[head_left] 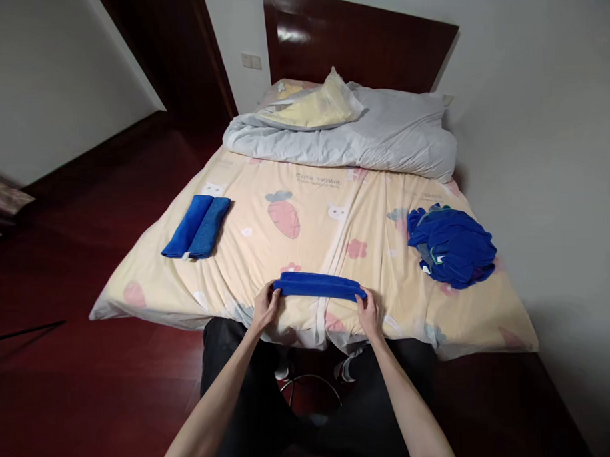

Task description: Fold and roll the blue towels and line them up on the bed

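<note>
We pinch a folded towel [319, 285] with both hands' fingers, left hand [266, 308], right hand [368, 313]; two folded towels [197, 227] done, a pile [452, 246] left.

The folded blue towel [320, 285] is seen as soft, matt, napped cloth. The printed sheet [305, 242] is smooth, matt fabric. The floor [108, 195] and headboard [358, 43] are glossy dark wood.

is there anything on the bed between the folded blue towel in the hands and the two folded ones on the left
Nothing visible: only bare carrot-print sheet lies between the folded blue cloth strip, held by left hand and right hand, and the two folded blue towels.
</note>
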{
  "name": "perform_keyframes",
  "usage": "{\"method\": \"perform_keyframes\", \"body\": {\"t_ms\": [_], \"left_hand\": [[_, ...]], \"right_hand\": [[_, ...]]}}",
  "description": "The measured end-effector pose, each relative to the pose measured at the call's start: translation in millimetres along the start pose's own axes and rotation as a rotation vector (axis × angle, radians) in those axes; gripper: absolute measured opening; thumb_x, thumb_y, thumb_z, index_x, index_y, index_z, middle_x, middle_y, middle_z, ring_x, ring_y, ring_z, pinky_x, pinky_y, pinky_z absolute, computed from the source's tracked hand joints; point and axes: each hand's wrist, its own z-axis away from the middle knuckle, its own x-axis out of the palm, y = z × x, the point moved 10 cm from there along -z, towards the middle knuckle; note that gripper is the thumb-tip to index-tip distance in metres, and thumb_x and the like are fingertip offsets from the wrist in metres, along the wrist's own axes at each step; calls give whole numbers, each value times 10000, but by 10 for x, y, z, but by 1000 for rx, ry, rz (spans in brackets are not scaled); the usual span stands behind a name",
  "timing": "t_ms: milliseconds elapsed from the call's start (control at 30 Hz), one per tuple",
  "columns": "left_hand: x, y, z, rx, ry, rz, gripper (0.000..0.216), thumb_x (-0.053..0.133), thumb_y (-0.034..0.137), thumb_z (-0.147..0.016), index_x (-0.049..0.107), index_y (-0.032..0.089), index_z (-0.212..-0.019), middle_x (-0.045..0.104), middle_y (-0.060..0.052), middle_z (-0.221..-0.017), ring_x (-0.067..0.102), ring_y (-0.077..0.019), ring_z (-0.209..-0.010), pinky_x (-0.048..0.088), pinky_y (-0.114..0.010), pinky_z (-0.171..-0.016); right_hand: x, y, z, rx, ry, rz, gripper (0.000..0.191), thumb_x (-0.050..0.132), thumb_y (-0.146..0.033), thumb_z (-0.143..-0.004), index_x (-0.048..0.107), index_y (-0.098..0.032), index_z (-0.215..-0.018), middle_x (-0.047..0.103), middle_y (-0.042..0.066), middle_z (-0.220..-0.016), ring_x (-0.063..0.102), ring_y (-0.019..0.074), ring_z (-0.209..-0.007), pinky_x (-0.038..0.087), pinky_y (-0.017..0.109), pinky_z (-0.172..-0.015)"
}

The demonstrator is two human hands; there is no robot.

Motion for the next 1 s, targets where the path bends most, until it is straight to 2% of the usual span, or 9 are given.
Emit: {"method": "perform_keyframes", "body": {"t_ms": [133, 500, 767, 1000], "left_hand": [[-24, -34, -8, -42, 44, 28, 512, 518, 586, -968, 667, 177, -1238, 751, -112, -1109, 710, -268, -1025, 561, -410, -955], [-43, -30, -13, -107, 88, 32, 521, 551, 599, -945, 721, 157, -1164, 767, -102, -976, 719, -250, -894, 566, -363, -845], [-43, -27, -3, -94, 86, 11, 503, 551, 581, -957, 726, 161, -1170, 768, -106, -995, 721, -253, -904, 561, -369, -867], [-82, 28, -8, -25, 123, -34, 465, 546, 565, -957, 735, 170, -1112, 757, -112, -996, 708, -263, -908, 557, -391, -869]], "right_hand": [[-23, 3, -24, 82, -13, 8, 486, 501, -534, -1031, 667, -169, -1307, 742, 167, -1258, 739, 281, -1117, 620, 394, -915], [-35, -48, -68, 39, 29, 37, 490, 478, -515, -1036, 713, -152, -1269, 745, 160, -1265, 740, 284, -1133, 616, 412, -970], [-13, -42, -77, 53, 5, 52, 486, 467, -502, -1038, 717, -148, -1258, 756, 163, -1238, 747, 282, -1112, 625, 396, -942], [-38, -107, -83, 7, 21, 87, 490, 460, -493, -1046, 732, -135, -1241, 764, 171, -1213, 756, 288, -1088, 627, 388, -927]]}}
